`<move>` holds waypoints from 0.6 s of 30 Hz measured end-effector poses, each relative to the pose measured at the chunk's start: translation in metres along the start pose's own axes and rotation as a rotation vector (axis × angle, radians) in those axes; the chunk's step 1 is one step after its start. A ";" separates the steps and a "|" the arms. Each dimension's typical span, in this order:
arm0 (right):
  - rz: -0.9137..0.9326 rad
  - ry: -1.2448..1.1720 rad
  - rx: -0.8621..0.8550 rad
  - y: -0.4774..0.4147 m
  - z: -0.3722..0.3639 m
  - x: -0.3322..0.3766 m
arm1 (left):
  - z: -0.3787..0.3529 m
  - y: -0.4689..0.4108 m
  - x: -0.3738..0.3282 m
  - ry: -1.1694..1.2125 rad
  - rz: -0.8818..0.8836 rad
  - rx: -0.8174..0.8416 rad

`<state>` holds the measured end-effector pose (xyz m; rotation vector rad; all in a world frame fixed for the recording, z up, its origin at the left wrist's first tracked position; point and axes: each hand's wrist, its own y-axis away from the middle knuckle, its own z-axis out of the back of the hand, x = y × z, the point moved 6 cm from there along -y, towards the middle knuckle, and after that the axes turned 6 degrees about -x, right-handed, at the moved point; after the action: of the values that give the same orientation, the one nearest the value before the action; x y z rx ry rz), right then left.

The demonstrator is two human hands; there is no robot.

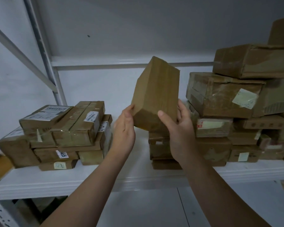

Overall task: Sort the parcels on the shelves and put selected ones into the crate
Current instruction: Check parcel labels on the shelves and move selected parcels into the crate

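Observation:
A plain brown cardboard parcel [156, 92] is held upright and tilted in the air above the white shelf [88, 179]. My left hand [124, 131] touches its lower left edge with the fingers spread along the side. My right hand [179, 128] grips its lower right corner, thumb on the front face. A low stack of taped parcels [62, 133] with white labels lies on the shelf at the left. A taller pile of parcels [228, 102] fills the right side. No crate is in view.
A small stack of boxes [161, 149] sits just below the held parcel, partly behind my right wrist. A white upright post [44, 51] and diagonal brace stand at the left. A lower shelf level shows beneath the shelf edge.

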<state>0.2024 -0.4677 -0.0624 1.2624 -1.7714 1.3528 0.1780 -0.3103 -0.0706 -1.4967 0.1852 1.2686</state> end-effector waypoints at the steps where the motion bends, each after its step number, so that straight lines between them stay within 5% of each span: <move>1: 0.031 0.050 0.019 0.002 -0.002 0.000 | 0.001 -0.001 -0.001 -0.059 -0.001 0.022; 7: 0.176 0.220 0.151 0.015 -0.015 0.003 | -0.002 0.001 -0.012 0.239 0.203 0.105; 14: 0.287 0.372 0.275 0.010 -0.026 0.013 | 0.005 -0.003 0.008 0.214 0.227 0.100; 18: 0.281 0.371 0.163 0.000 -0.016 0.026 | 0.016 -0.004 0.012 0.303 0.214 0.058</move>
<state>0.1909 -0.4618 -0.0350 0.7895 -1.6406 1.7894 0.1763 -0.2906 -0.0741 -1.6459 0.5893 1.1846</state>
